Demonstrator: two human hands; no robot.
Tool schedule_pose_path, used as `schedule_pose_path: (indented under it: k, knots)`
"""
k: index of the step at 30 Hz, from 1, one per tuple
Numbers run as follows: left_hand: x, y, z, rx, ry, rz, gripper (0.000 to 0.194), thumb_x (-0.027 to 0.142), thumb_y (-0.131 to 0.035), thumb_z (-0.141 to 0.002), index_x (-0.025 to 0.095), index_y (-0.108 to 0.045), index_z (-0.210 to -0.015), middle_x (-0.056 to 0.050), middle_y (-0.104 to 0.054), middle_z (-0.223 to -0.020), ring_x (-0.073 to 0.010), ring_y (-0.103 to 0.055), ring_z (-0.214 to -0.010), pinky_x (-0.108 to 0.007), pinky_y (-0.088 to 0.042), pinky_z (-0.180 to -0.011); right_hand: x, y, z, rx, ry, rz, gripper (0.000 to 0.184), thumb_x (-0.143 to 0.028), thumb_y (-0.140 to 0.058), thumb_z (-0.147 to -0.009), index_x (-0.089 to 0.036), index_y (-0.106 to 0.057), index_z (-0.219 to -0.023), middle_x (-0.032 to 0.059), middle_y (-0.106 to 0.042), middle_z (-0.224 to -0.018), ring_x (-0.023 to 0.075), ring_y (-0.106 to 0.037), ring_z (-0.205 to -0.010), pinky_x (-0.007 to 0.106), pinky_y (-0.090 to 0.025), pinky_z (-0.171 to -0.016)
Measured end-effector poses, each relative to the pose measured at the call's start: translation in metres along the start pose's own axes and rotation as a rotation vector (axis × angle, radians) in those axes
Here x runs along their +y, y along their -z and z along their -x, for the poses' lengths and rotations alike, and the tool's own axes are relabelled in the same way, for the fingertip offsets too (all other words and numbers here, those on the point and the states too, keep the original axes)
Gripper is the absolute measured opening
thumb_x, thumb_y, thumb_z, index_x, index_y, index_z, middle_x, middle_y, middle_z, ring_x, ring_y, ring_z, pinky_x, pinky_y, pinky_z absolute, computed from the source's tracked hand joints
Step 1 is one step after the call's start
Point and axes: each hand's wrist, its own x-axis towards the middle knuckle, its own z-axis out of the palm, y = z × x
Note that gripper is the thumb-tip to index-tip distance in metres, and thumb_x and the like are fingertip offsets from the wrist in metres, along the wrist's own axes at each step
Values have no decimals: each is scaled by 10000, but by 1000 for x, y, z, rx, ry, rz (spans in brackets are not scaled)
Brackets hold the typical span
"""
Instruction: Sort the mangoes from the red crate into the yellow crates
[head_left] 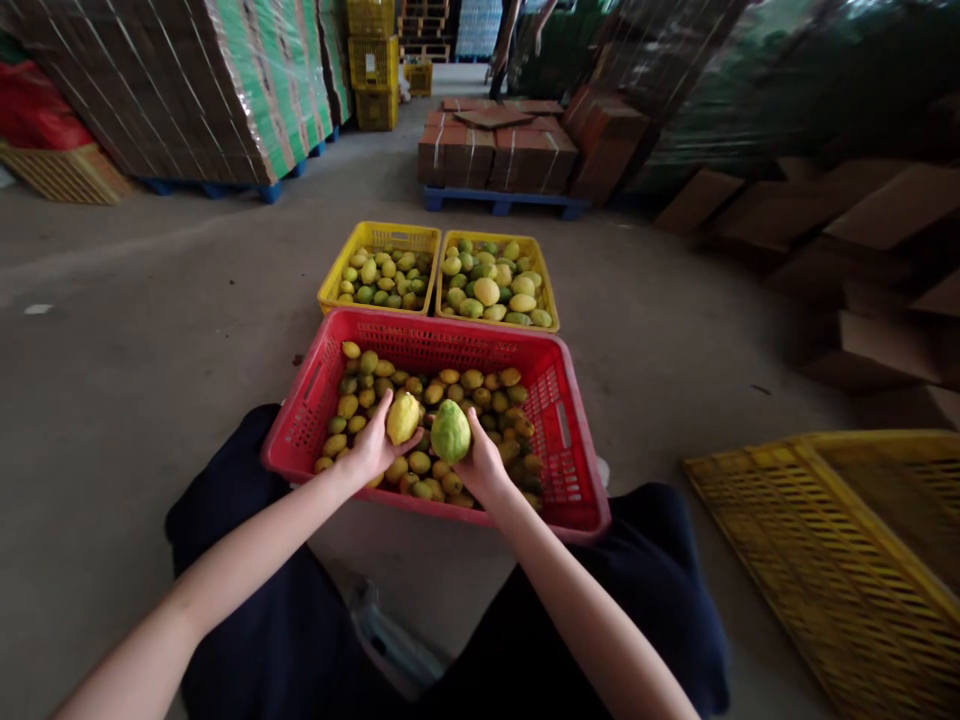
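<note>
My left hand (373, 443) is closed around a yellow lemon (403, 418), its fingers partly behind the fruit. Beside it, my right hand (482, 462) grips a larger green lemon (451, 432) with a bumpy skin. Both fruits are held up, a small gap apart, over a red plastic crate (581, 450) that stands between my knees. Many yellow and greenish lemons (420, 463) lie in that crate, some hidden under my hands.
Beyond the red crate stand two yellow crates, the left one (327, 285) and the right one (553, 300), both filled with lemons. A yellow crate (810, 520) lies at my right. Cartons on a blue pallet (499, 200) and loose cardboard boxes (870, 350) are further off.
</note>
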Motion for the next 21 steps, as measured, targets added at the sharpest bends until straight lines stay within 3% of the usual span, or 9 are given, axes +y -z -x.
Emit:
schedule_pose_path:
  k: [4,8,11,15,21]
  knots:
    - [1,1,2,24,-10,-33,328,415,-475,-919,130,-630,-971,-44,-668,-674,-111,-593,-475,-202,-505,-432,-5,-2,7,15,-44,-47,164,-382,-657,-771,-225,-639,-813,-16,-691,-668,170,-666,-589,300,-568,-567]
    - [-2,3,0,-21,-18,-13,346,380,-436,-940,110,-650,-979,-72,-693,-719,-153,-663,-615,-244,-554,-550,-7,-4,7,91,-99,-132,176,-379,-587,-824,-214,-631,-784,-5,-683,-638,156,-647,-551,287,-569,-561]
    - [-4,4,-3,-58,-25,-22,308,399,-519,-908,135,-653,-994,-63,-708,-799,-170,-683,-713,-257,-568,-615,-3,-3,1,108,-65,-145,254,-433,-529,-871,-217,-635,-789,3,-692,-673,164,-672,-640,304,-579,-653]
    - [-4,3,-3,-63,2,32,332,445,-534,-896,133,-645,-921,-52,-689,-777,-146,-665,-666,-237,-566,-584,2,-3,-2,132,-3,-100,217,-413,-565,-866,-219,-647,-814,12,-713,-749,190,-690,-790,322,-571,-753]
    - [1,3,-1,-103,-25,81,191,314,-604,-872,123,-615,-881,-22,-657,-726,-90,-630,-578,-163,-545,-513,-1,-2,5,-45,-96,-101,145,-337,-597,-844,-203,-648,-864,4,-714,-725,141,-672,-613,252,-572,-607]
